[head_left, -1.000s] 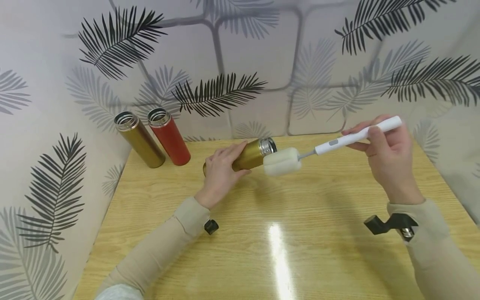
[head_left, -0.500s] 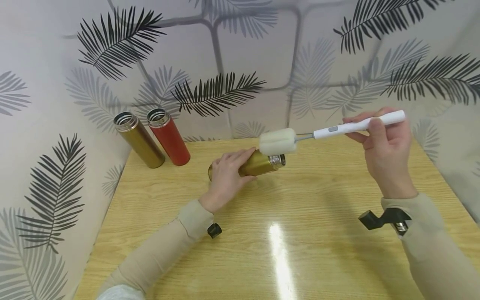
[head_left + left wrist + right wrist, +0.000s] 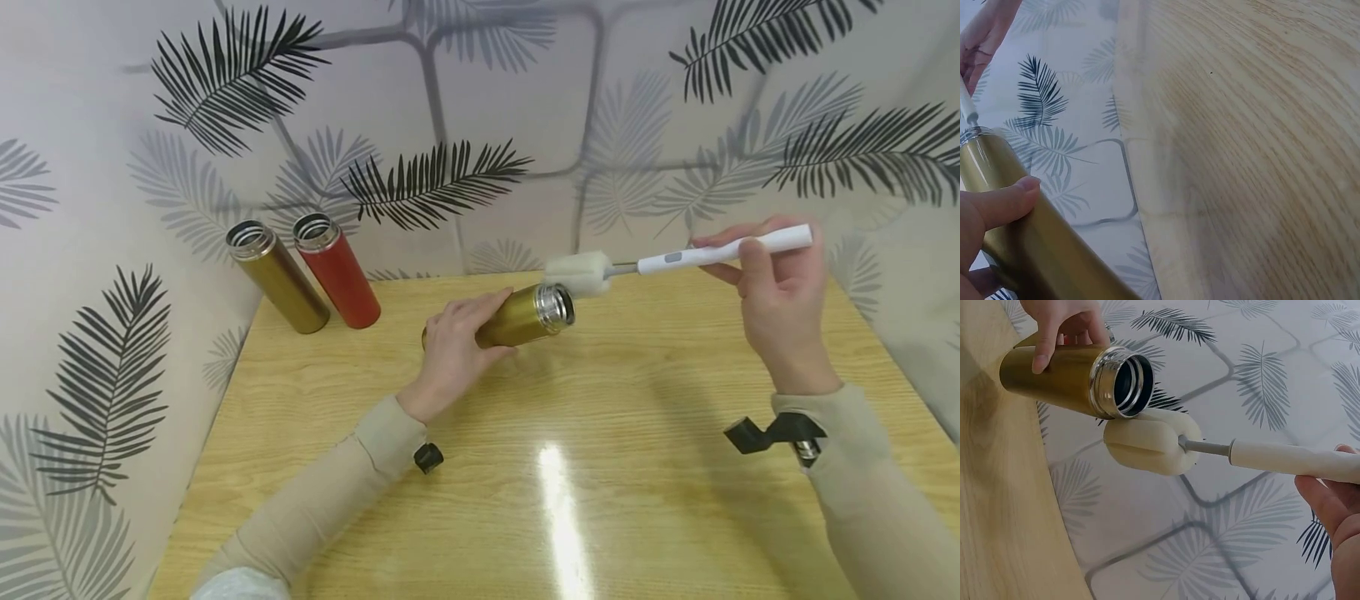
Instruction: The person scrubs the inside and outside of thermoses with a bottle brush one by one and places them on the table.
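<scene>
My left hand [image 3: 453, 354] grips a gold thermos flask [image 3: 517, 319] round its body. The flask lies on a slant, its open steel mouth facing right in the head view. My right hand [image 3: 787, 312] holds a bottle brush by its white handle [image 3: 652, 262], thumb along the near side. At the brush's other end, the cream sponge head [image 3: 1141, 447] is outside the flask, overlapping the mouth's rim in the right wrist view. From the left wrist, the thumb [image 3: 1013, 203] shows across the gold wall, while the sponge is hidden behind the flask.
To the left, a second gold flask [image 3: 281, 287] and a red flask [image 3: 341, 279] stand upright and uncapped near the back edge. A leaf-patterned wall [image 3: 517, 225] rises behind the wooden table [image 3: 450, 525].
The sponge head has gone from before the flask's mouth, up across it, to just behind the rim. The gold flask has shifted slightly right, its mouth now turned more toward the head camera.
</scene>
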Available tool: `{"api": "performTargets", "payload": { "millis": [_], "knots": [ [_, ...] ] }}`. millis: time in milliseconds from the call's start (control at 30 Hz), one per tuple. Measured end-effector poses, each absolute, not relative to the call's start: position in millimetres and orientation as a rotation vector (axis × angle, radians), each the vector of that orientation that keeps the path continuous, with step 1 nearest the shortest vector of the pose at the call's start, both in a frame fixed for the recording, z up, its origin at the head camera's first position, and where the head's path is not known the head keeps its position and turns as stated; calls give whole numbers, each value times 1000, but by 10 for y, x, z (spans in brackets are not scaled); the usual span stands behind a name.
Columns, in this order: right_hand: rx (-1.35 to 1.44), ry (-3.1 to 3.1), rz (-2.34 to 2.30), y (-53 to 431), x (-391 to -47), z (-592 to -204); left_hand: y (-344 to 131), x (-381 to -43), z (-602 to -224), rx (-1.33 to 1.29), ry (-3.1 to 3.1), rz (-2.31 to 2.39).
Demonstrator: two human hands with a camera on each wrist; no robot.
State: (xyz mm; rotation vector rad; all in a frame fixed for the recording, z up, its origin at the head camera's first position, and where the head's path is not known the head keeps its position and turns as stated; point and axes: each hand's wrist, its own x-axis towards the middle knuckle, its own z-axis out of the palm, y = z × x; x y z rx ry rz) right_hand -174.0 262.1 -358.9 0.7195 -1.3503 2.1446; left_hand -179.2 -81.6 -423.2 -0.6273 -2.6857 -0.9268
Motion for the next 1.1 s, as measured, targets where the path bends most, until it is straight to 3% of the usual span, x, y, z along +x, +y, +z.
{"api": "performTargets", "payload": {
  "millis": [633,1100],
  "knots": [
    [680,-1540,2125,2676,-1626,-3596,-873,-1861,-4203,-470,-2726,-1033],
    [681,-1330,2317,2675,-1612,-3608,-935,-1931,-4185,-410,-2712,-1142]
  ]
}}
